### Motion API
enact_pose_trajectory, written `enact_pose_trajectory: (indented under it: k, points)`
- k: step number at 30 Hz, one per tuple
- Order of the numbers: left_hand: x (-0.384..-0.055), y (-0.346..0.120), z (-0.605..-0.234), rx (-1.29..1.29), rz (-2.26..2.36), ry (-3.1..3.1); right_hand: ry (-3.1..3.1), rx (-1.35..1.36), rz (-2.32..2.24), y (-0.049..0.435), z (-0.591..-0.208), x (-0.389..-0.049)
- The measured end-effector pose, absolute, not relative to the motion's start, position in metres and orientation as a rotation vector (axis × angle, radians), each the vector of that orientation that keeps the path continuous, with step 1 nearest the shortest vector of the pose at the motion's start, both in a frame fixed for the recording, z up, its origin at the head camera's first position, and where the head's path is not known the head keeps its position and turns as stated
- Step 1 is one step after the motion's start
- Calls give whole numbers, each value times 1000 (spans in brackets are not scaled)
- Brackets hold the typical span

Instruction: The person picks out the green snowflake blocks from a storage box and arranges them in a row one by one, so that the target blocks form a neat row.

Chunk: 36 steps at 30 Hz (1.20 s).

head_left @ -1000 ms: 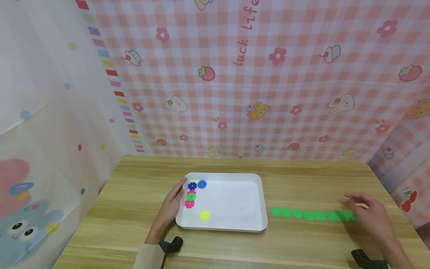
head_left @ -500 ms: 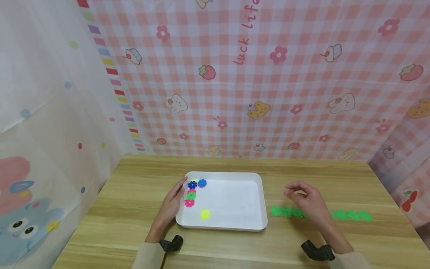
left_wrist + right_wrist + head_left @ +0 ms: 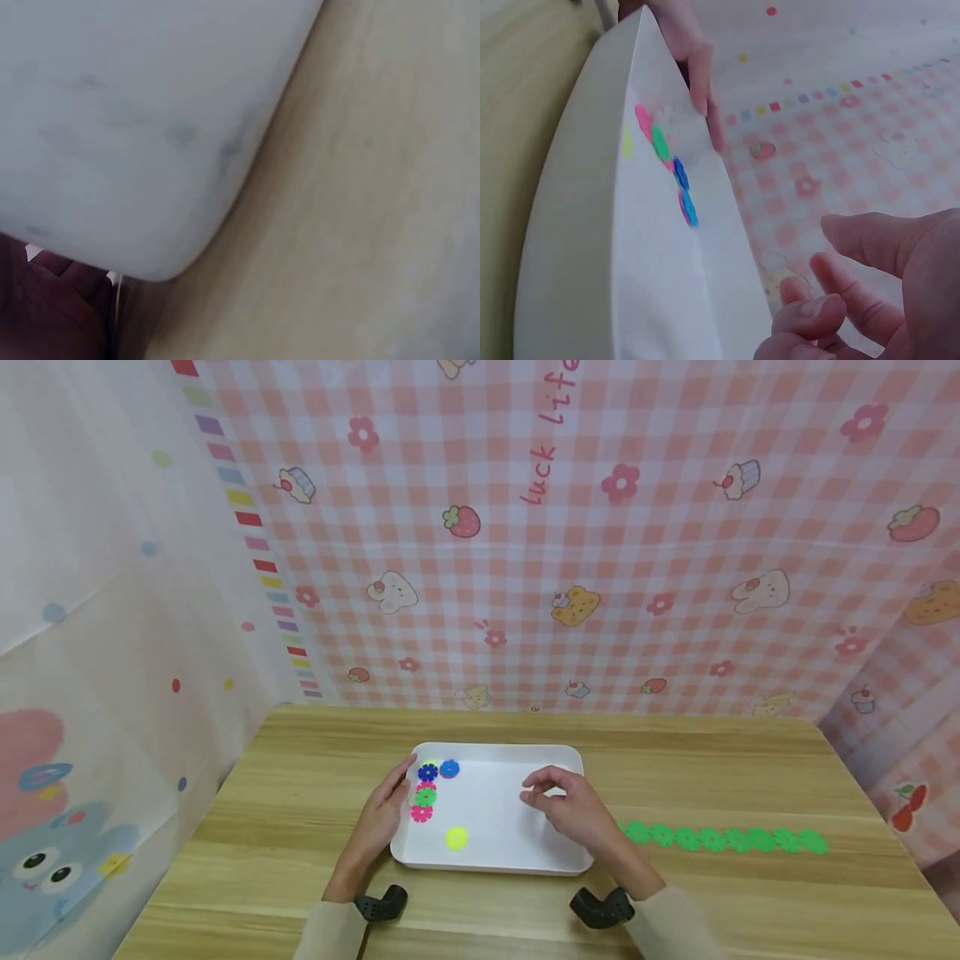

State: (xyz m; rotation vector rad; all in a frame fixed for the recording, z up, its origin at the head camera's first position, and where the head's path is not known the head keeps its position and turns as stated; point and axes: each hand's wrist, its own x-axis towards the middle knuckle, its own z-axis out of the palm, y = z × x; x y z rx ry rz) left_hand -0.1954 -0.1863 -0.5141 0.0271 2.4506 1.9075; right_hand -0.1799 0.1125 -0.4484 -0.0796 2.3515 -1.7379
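Note:
A white tray (image 3: 517, 865) lies on the wooden table. My left hand (image 3: 384, 818) rests along its left wall, and the right wrist view shows its fingers (image 3: 700, 75) extended against the outer side. Over the tray's right part hovers my right hand (image 3: 573, 806), fingers loosely bent, with nothing visible between them. Inside the tray, toward the left, are notched flower discs: a dark blue disc (image 3: 428, 772), a lighter blue disc (image 3: 449, 768), a green disc (image 3: 425, 797), a pink disc (image 3: 422, 813) and a yellow disc (image 3: 456, 838). Some of them overlap.
Right of the tray, a row of several green flower discs (image 3: 712, 840) lies on the table (image 3: 712, 760); my right forearm partly covers its left end. A pink checked cloth (image 3: 630, 552) hangs behind the table, and a pale printed cloth (image 3: 112, 635) hangs at the left.
My right hand has moved left from the far end of the green row to above the tray, uncovering the row's right part. The left hand keeps its place on the tray.

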Motion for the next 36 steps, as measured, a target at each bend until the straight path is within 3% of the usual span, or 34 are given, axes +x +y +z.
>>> enact_pose_trajectory:
  k: [16, 36]
  points:
    - [-196, -186, -514, 50, 1958, 2402, 2217, -147, -1564, 17, -462, -185]
    - [-198, -186, -515, 124, 1967, 2433, 2347, -44, -1462, -24, -477, -208]
